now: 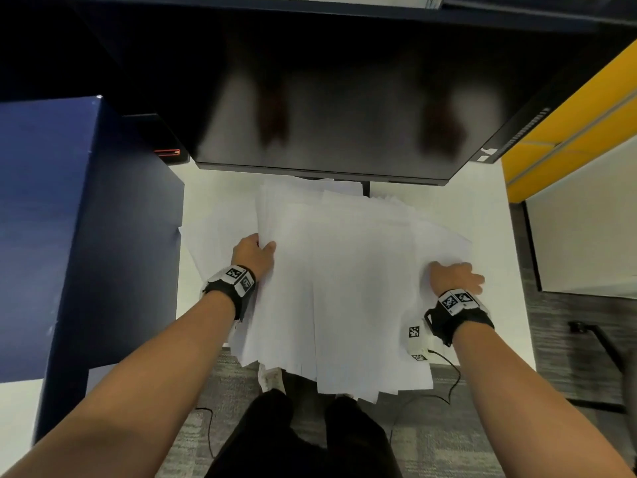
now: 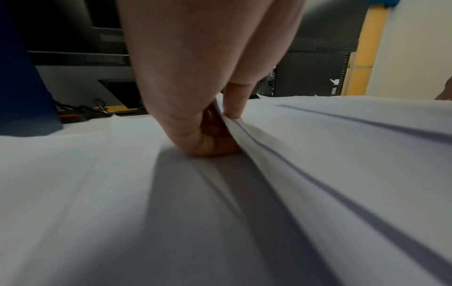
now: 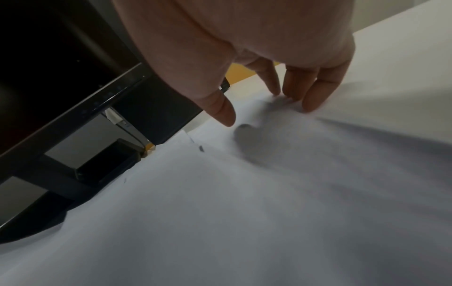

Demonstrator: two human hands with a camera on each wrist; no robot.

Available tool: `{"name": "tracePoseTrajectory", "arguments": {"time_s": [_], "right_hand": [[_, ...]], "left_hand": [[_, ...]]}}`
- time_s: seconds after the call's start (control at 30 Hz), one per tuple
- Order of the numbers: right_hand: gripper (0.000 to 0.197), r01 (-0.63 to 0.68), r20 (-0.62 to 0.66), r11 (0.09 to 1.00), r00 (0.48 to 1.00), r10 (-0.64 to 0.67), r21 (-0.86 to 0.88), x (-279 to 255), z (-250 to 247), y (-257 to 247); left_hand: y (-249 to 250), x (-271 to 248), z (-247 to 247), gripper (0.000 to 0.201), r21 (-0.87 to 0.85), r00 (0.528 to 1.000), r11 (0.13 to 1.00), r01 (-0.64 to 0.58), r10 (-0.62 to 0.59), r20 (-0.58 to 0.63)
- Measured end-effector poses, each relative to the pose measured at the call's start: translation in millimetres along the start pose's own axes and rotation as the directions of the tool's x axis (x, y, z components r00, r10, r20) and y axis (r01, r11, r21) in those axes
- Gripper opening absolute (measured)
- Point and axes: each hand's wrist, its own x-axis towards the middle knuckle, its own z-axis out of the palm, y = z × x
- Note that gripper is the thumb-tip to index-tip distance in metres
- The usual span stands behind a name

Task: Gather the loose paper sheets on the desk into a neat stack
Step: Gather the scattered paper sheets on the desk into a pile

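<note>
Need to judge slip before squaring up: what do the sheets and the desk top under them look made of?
Sheets: thin plain white paper, matte; they bend and lift in layers where the left hand pinches their edge, and crease under the right hand fingers.
Desk top: smooth, flat white surface, likely laminate, though the look leaves it open.

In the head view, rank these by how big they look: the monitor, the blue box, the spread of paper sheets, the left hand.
1. monitor, though the camera's nearness inflates it
2. blue box, close behind, cropped at the frame edge, so unsure against the monitor
3. paper sheets
4. left hand, smallest, pinching the sheets' left edge
</note>
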Motion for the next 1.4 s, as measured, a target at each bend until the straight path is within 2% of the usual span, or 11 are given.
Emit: {"name": "tracePoseTrajectory", "arguments": {"time_s": [0.13,0.27,0.4,0.47,0.6,0.77,0.87,1.0,1.13,1.33,1.4], "right_hand": [[0.063,0.159,0.055,0.985,0.985,-0.163,0.072,-6.4,13.2,-9.0],[0.058,0.342,0.149,0.91,0.912,-0.381,0.236,-9.0,15.6,-8.8],[0.061,0.088,-0.033,0.984,0.996,-0.084,0.154,4.3,0.9,-5.9],[0.057,-0.017,-0.045,0.99,0.999,0.023,0.139,7.1,-1.8,-7.3],[0.051,0.134,0.058,0.962,0.987,-0.152,0.239,-6.9,14.0,-26.5],[0.042,0.305,0.14,0.847,0.907,-0.398,0.435,-24.4,22.3,-37.7],[0.051,0.266,0.048,0.852,0.946,-0.321,0.45,-17.4,12.2,-26.5],[0.073,0.084,0.02,0.985,0.996,-0.088,0.152,-20.5,11.0,-3.9],[0.075,0.174,0.082,0.976,0.979,-0.186,0.13,-47.7,35.3,-5.8],[0.075,0.234,0.203,0.954,0.941,-0.271,0.189,-62.9,36.5,-12.4],[0.072,0.286,0.204,0.953,0.932,-0.301,0.1,-57.7,24.5,1.6]], "left_hand": [[14.9,-6.8,19.8,0.033,0.032,0.999,0.999,-0.022,0.022,0.026],[22.2,-9.9,25.3,0.035,0.019,0.997,0.997,-0.069,0.068,0.027],[15.7,-4.6,14.2,0.042,-0.063,0.999,0.998,-0.028,0.026,-0.037],[14.9,-1.5,16.7,0.042,-0.007,1.0,1.0,-0.017,0.017,-0.011],[30.0,-3.7,39.1,0.039,0.043,1.0,0.999,-0.028,0.028,0.011],[39.4,-9.5,48.3,0.037,-0.107,0.997,0.991,-0.075,0.072,-0.031],[26.8,-12.3,35.1,0.044,-0.185,0.998,0.982,-0.024,0.014,-0.056],[7.4,-22.8,31.1,0.051,-0.026,0.999,0.999,0.02,-0.019,0.047],[14.9,-33.9,47.7,0.048,0.012,0.997,0.999,0.031,-0.031,0.069],[23.6,-45.2,50.9,0.046,-0.179,0.998,0.984,0.008,0.004,0.065],[10.3,-45.8,38.5,0.052,-0.072,0.996,0.997,-0.004,0.01,0.091]]}}
